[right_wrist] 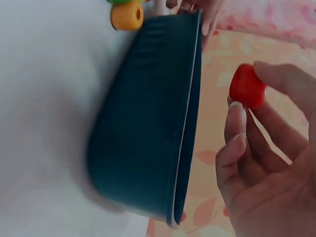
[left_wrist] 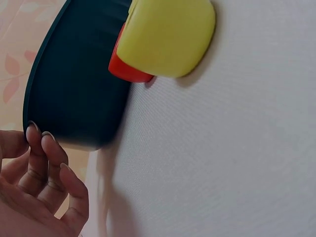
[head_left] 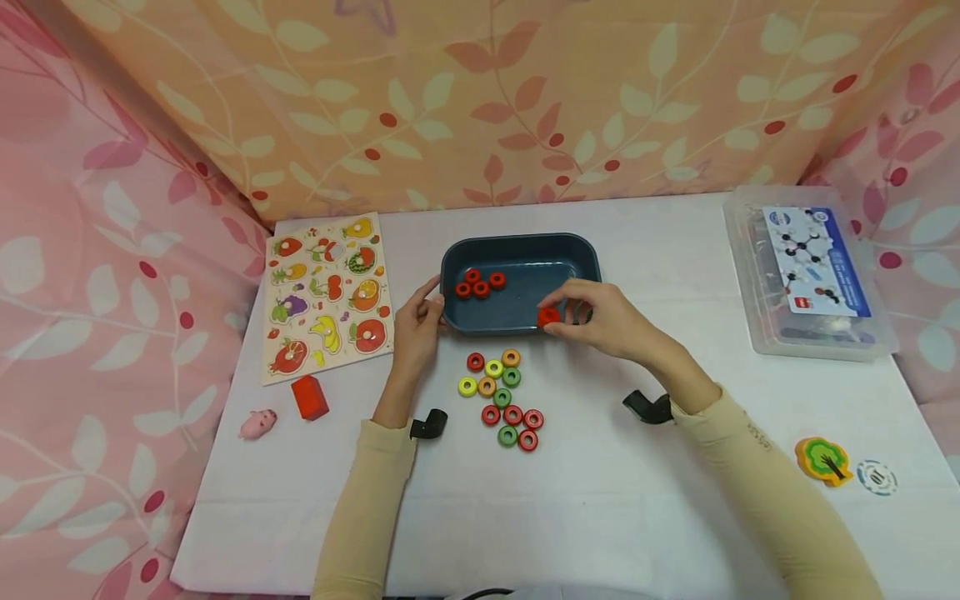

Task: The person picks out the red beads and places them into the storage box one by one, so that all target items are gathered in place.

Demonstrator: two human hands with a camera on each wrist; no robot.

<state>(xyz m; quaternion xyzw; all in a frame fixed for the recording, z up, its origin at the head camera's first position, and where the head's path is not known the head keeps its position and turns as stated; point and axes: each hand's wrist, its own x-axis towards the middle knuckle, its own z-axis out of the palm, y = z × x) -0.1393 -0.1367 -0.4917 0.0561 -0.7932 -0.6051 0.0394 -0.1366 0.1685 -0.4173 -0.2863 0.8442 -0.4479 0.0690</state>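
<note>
A dark blue rectangular tray [head_left: 517, 325] stands on the white table, with several red ring beads [head_left: 481, 289] inside at its left. At the tray's left end, my left hand [head_left: 417, 323] pinches the rim between thumb and fingers; the left wrist view shows the fingertips [left_wrist: 48, 136] at the tray's edge. Over the tray's front right corner, my right hand [head_left: 600, 317] holds a red ring bead [right_wrist: 248, 86] between thumb and fingertips. In front of the tray lie loose ring beads: red [head_left: 513, 416], green [head_left: 507, 436], yellow [head_left: 467, 387] and orange [head_left: 487, 386].
At the left are a fruit puzzle board [head_left: 326, 296], a red block [head_left: 310, 398] and a pink toy pig [head_left: 258, 424]. A clear plastic case [head_left: 810, 275] stands at the right. Nearer lie a tree-shaped toy [head_left: 823, 461] and a white round chip [head_left: 877, 477].
</note>
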